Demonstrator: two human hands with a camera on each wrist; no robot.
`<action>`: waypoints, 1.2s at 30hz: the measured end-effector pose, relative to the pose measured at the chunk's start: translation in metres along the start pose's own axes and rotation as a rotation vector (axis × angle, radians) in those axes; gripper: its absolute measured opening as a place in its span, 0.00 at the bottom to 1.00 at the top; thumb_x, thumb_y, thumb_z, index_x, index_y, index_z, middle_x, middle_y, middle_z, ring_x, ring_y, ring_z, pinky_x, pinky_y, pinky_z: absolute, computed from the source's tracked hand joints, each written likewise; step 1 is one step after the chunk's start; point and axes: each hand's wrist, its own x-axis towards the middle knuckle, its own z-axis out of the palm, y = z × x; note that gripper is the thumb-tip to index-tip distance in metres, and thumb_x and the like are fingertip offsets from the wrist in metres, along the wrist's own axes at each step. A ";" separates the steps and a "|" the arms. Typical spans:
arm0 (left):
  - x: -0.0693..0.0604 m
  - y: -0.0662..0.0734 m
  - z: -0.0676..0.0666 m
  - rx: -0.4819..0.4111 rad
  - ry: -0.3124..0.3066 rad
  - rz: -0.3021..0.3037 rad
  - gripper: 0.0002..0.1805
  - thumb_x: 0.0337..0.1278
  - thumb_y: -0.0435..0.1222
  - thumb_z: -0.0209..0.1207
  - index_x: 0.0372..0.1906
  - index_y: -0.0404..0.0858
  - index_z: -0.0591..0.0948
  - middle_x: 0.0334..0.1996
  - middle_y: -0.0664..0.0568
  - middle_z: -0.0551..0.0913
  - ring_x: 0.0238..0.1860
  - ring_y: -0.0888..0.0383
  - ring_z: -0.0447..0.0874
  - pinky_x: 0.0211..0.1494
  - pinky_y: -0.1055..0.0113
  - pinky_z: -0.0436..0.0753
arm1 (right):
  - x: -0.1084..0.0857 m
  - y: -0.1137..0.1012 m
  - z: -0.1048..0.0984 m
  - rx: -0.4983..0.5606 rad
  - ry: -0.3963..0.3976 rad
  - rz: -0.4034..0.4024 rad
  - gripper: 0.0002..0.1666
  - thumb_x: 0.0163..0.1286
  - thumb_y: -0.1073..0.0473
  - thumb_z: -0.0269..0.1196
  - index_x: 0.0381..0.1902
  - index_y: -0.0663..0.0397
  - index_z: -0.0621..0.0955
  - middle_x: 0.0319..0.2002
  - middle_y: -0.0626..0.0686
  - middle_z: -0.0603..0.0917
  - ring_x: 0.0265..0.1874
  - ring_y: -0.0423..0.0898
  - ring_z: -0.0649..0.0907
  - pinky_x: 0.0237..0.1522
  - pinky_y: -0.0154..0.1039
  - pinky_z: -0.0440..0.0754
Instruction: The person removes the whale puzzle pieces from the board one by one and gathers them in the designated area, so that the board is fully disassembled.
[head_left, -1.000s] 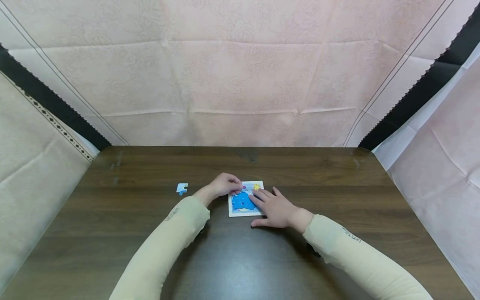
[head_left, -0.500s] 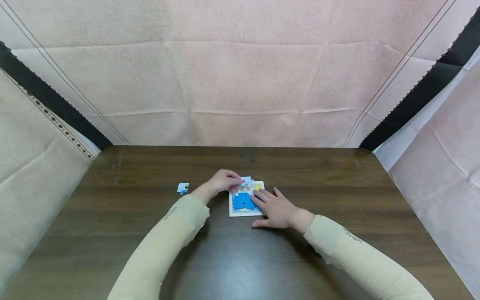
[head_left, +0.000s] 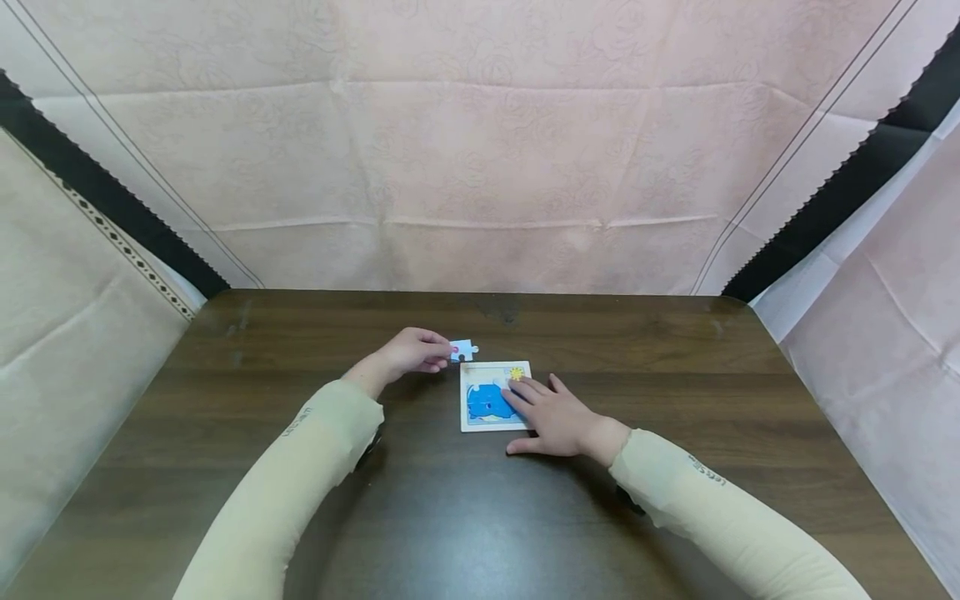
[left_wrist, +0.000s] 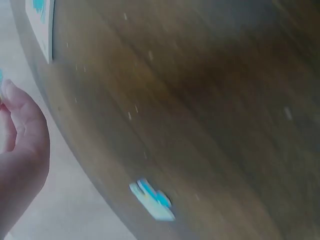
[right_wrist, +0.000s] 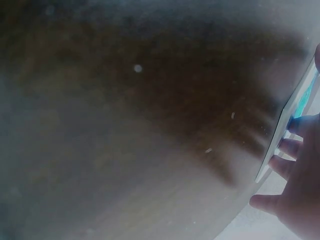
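In the head view my left hand [head_left: 416, 352] pinches a light blue jigsaw piece [head_left: 464, 350] by its left side, just beyond the upper left edge of the puzzle board [head_left: 472, 427]. The board has a white border, a blue animal picture and a yellow sun; its upper left part looks pale and bare. My right hand [head_left: 558, 419] rests with spread fingers on the board's right side. A second jigsaw piece [left_wrist: 151, 201], blue and white, lies on the table in the left wrist view; my left wrist hides it in the head view.
The brown wooden table [head_left: 637, 350] carries the board and the pieces. Pale patterned cloth [head_left: 480, 167] hangs behind the table's far edge and at both sides, with dark strips at the corners.
My left hand has lifted the jigsaw piece out of the board's upper left area and moved it up and to the left. The right hand stays on the board.
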 end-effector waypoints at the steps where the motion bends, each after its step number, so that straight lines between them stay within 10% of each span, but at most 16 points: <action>1: -0.002 -0.001 -0.004 -0.001 -0.003 0.007 0.17 0.63 0.38 0.56 0.51 0.32 0.77 0.39 0.44 0.82 0.37 0.56 0.82 0.39 0.75 0.82 | 0.000 0.000 0.000 -0.003 -0.001 0.000 0.51 0.60 0.25 0.50 0.73 0.45 0.55 0.74 0.53 0.54 0.73 0.52 0.55 0.69 0.64 0.51; 15: -0.021 -0.019 -0.045 -0.049 -0.049 -0.043 0.20 0.66 0.33 0.52 0.57 0.24 0.71 0.31 0.52 0.80 0.31 0.65 0.80 0.37 0.78 0.81 | -0.002 0.000 0.001 -0.018 0.008 -0.014 0.51 0.60 0.25 0.49 0.73 0.46 0.55 0.73 0.53 0.55 0.73 0.52 0.55 0.69 0.64 0.51; 36: -0.025 -0.034 -0.051 -0.002 -0.017 -0.151 0.16 0.63 0.27 0.51 0.52 0.20 0.72 0.22 0.55 0.78 0.21 0.68 0.76 0.29 0.78 0.79 | -0.002 0.000 0.002 -0.005 0.005 -0.009 0.51 0.60 0.25 0.50 0.73 0.45 0.55 0.74 0.52 0.54 0.73 0.51 0.55 0.69 0.64 0.51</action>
